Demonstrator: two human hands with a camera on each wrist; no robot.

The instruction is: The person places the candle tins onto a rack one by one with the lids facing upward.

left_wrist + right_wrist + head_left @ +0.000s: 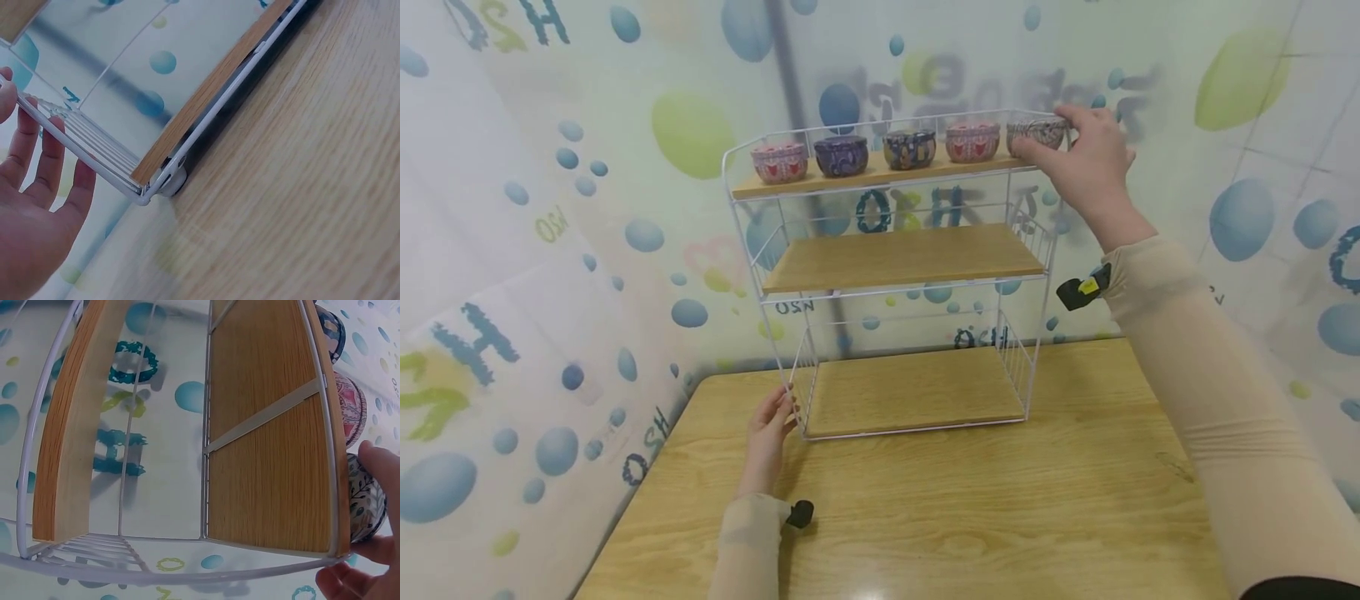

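Note:
A white wire rack [910,290] with three wooden shelves stands on the table. Small round lidded tins line its top shelf: a pink one [780,163], a purple one [841,157], a dark multicoloured one [909,150], another pink one [972,142] and, at the right end, a black-and-white leaf-patterned tin [1033,133]. My right hand [1093,162] holds the leaf-patterned tin between thumb and fingers; its base appears to sit on the shelf. Low on the rack's left side, my left hand [769,425] grips the front post, fingers behind the wire in the left wrist view.
The wooden table [940,508] reaches forward from the rack. A patterned curtain or wall covering [692,133] with blue and green dots is close behind the rack and along the left side. The middle shelf [902,257] and bottom shelf [917,390] show bare wood.

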